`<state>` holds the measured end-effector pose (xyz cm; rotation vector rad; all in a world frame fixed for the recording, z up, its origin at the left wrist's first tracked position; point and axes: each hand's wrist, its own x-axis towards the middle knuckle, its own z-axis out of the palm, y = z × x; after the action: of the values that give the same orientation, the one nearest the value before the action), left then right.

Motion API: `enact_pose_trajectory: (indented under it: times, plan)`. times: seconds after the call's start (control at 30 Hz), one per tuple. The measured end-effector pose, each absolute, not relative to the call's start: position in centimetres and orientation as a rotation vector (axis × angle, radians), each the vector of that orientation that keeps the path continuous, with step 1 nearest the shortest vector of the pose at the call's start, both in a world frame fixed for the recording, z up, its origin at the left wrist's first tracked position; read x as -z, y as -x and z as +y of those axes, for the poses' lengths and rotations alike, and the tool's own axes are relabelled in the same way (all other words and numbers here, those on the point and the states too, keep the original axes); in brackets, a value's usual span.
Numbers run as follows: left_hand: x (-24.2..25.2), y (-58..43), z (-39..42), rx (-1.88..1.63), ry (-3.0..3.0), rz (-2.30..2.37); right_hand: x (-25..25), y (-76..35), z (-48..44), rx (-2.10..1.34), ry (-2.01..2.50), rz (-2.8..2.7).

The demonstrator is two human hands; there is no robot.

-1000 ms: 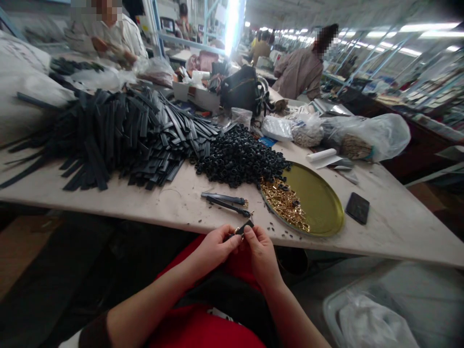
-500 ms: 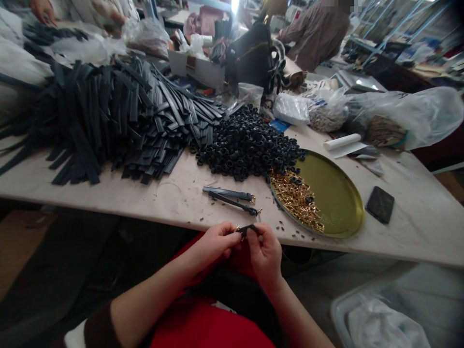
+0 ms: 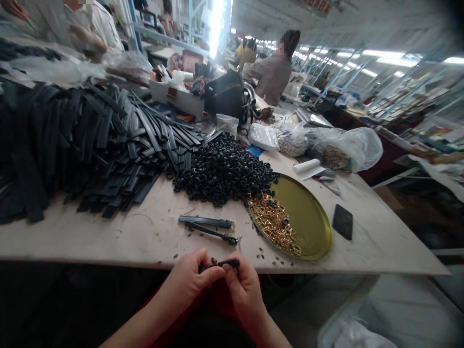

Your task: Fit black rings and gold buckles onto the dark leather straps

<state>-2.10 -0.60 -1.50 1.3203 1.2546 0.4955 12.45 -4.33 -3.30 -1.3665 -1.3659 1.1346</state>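
Strap piece (image 3: 220,264), short, black and narrow, sits pinched between your two hands just off the table's (image 3: 108,237) near edge, at 6 o'clock in the frame. Your left hand (image 3: 190,282) closes thumb and forefinger on its left end; your right hand (image 3: 243,285) pinches the right end, fingers curled tight over it. A small fitting seems to ride on the strip between your thumbs, too small to make out.

It looks light and limp, the sort of leather-like strip that bends wherever it is unsupported, so your grip belongs close to the end being worked, flat faces between thumb and fingertip rather than on the thin edges. Any metal part on it is likely slick and easy to drop.

At 12 o'clock from your hands, two finished straps with gold buckles (image 3: 208,227) lie side by side on the table. At 1 o'clock a round brass-coloured tray (image 3: 308,217) holds a drift of gold buckles (image 3: 271,223). Beyond it, a heap of black loops (image 3: 221,171) touches the tray's rim. At 10 o'clock sprawls a large pile of black strips (image 3: 90,140). A dark phone (image 3: 342,221) lies at 2 o'clock, just beside the tray. Other people work at the far end.
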Motion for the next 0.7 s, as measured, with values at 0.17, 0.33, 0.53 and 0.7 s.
enact_pose_trajectory:
  times: [0.17,0.33,0.53,0.7]
  plan:
    - [1.9,2.1,0.3,-0.462,-1.5,1.142,2.8,-15.8,-0.7,-1.162,1.331,-1.624]
    - [2.4,2.6,0.8,-0.453,-1.448,1.235,2.8,-21.6,7.5,-0.4,1.759,-1.759]
    - [2.8,2.8,0.0,-0.465,-1.375,1.222,3.3,-22.8,12.3,0.142,2.089,-2.339]
    - [2.3,2.8,-1.1,-0.474,-1.349,1.198,2.7,-22.6,10.7,0.215,2.085,-2.428]
